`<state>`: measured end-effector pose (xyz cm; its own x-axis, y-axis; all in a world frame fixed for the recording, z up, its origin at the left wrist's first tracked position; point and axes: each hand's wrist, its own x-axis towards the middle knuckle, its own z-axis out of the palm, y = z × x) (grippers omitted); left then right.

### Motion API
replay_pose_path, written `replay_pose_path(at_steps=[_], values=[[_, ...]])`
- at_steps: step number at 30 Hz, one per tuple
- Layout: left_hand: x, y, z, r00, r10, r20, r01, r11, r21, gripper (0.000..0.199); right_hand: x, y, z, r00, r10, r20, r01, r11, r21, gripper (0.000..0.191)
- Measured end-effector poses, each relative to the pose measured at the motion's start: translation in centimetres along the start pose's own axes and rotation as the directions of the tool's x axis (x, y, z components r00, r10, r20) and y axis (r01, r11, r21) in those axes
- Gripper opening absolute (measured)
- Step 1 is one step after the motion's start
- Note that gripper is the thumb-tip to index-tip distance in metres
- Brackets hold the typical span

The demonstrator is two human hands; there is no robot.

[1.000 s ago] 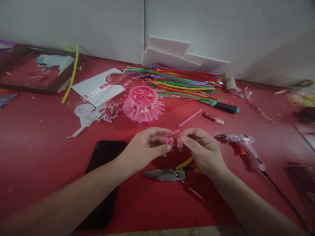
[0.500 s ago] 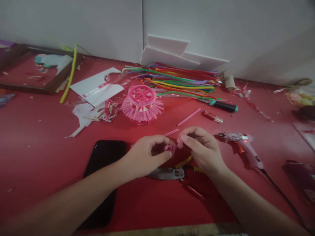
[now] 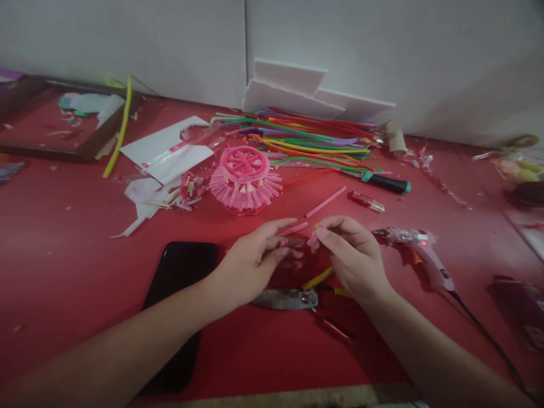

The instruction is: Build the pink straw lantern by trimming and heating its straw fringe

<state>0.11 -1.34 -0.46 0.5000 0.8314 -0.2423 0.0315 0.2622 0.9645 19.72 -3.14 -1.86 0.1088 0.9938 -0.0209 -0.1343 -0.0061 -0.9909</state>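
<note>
My right hand pinches a short pink straw piece between thumb and fingers. My left hand is beside it, its index finger stretched out and the others loosely curled around small pink straw pieces, partly hidden by the fingers. A longer pink straw lies just beyond the left fingertips, and another pink straw farther back. Beneath the hands are pliers with yellow handles. A round pink openwork craft, fringed with short straw pieces, stands upright behind the hands.
A black phone lies under my left forearm. To the right is a glue gun with a lit red light and a cord. Colourful pipe cleaners, a black-and-green cutter and a brown tray are farther back.
My left fingers have loosened and spread, with the index finger now extended. My right hand has shifted slightly, still pinching its pink piece. The things on the table have stayed put.
</note>
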Motion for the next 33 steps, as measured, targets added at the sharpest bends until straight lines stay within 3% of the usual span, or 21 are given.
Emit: replay_pose_path(at_steps=[2, 5, 15, 17, 20, 23, 28, 33], values=[[0.0, 0.3, 0.0, 0.998, -0.046, -0.037, 0.044, 0.998, -0.054, 0.036, 0.0, 0.0, 0.1, 1.000, -0.008, -0.003, 0.008, 1.000, -0.005, 0.018], [0.0, 0.5, 0.0, 0.996, -0.046, -0.081, 0.048, 0.999, 0.021, 0.019, 0.1, 0.0, 0.1, 1.000, -0.010, -0.002, 0.010, 1.000, 0.010, 0.017], [-0.1, 0.8, -0.3, 0.987, 0.152, -0.057, -0.127, 0.940, 0.316, 0.010, -0.1, 0.0, 0.0, 1.000, -0.023, -0.005, 0.023, 1.000, -0.017, 0.016], [0.0, 0.8, -0.4, 0.984, 0.157, -0.080, -0.131, 0.957, 0.260, 0.013, -0.1, -0.2, 0.2, 0.999, -0.048, 0.004, 0.048, 0.999, -0.025, 0.017], [0.3, 0.7, -0.5, 0.997, 0.036, -0.074, -0.035, 0.999, 0.020, 0.020, -0.2, -0.6, 0.5, 0.996, -0.069, 0.065, 0.068, 0.998, 0.010, 0.017], [0.5, 0.6, -0.5, 0.999, -0.036, -0.028, 0.031, 0.987, -0.159, 0.029, -0.2, -1.0, 0.8, 0.990, -0.044, 0.134, 0.043, 0.999, 0.010, 0.018], [0.4, 0.9, -0.4, 0.994, -0.110, 0.027, 0.113, 0.962, -0.249, 0.035, -0.1, -1.2, 0.8, 0.987, 0.020, 0.156, -0.021, 1.000, 0.007, 0.027], [0.3, 1.1, -0.3, 0.977, -0.208, 0.054, 0.214, 0.920, -0.329, 0.042, -0.1, -0.9, 0.6, 0.971, 0.079, 0.224, -0.088, 0.996, 0.032, 0.024]])
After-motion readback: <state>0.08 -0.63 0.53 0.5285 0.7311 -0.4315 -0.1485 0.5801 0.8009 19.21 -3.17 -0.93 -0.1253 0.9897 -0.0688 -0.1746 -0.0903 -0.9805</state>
